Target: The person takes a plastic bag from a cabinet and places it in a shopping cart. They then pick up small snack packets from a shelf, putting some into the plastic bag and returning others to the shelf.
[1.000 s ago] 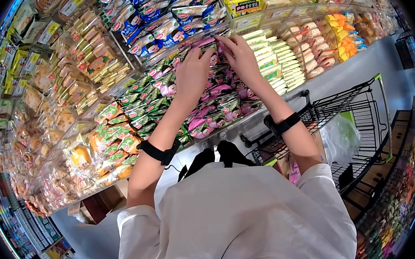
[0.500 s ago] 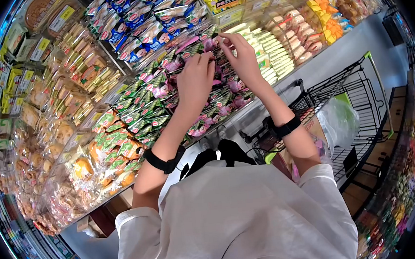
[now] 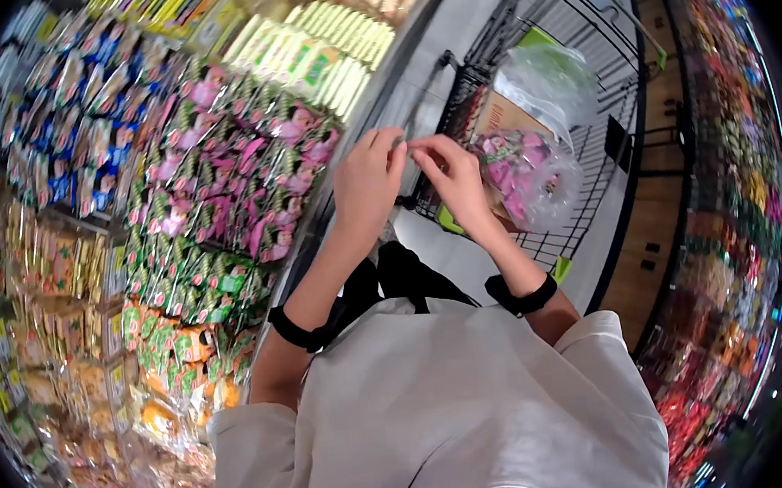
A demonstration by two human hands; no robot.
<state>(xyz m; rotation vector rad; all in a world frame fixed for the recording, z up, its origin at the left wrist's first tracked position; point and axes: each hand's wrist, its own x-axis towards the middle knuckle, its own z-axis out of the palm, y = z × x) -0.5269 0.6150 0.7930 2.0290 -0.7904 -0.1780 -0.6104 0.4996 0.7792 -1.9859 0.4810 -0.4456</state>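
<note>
My left hand [image 3: 367,186] is held over the gap between the snack bin and the shopping cart, its fingers bent together. Close beside it, my right hand [image 3: 456,182] has thumb and fingers pinched, the fingertips of both hands nearly meeting. Anything between the fingertips is too small to make out. Left of my hands lie pink and green snack packets [image 3: 236,178] in the bin. Just right of my right hand, a clear plastic bag with pink packets [image 3: 524,172] sits in the cart [image 3: 607,216].
A cardboard box [image 3: 515,114] and a clear bag with something green [image 3: 548,77] are in the cart. White and green packets [image 3: 300,52] fill the bin's far part, blue packets [image 3: 84,141] its left. Crowded shelves [image 3: 730,186] line the right edge.
The view has turned right, toward the cart. Both hands have left the pink packets in the bin and are now beside the cart, closer together.
</note>
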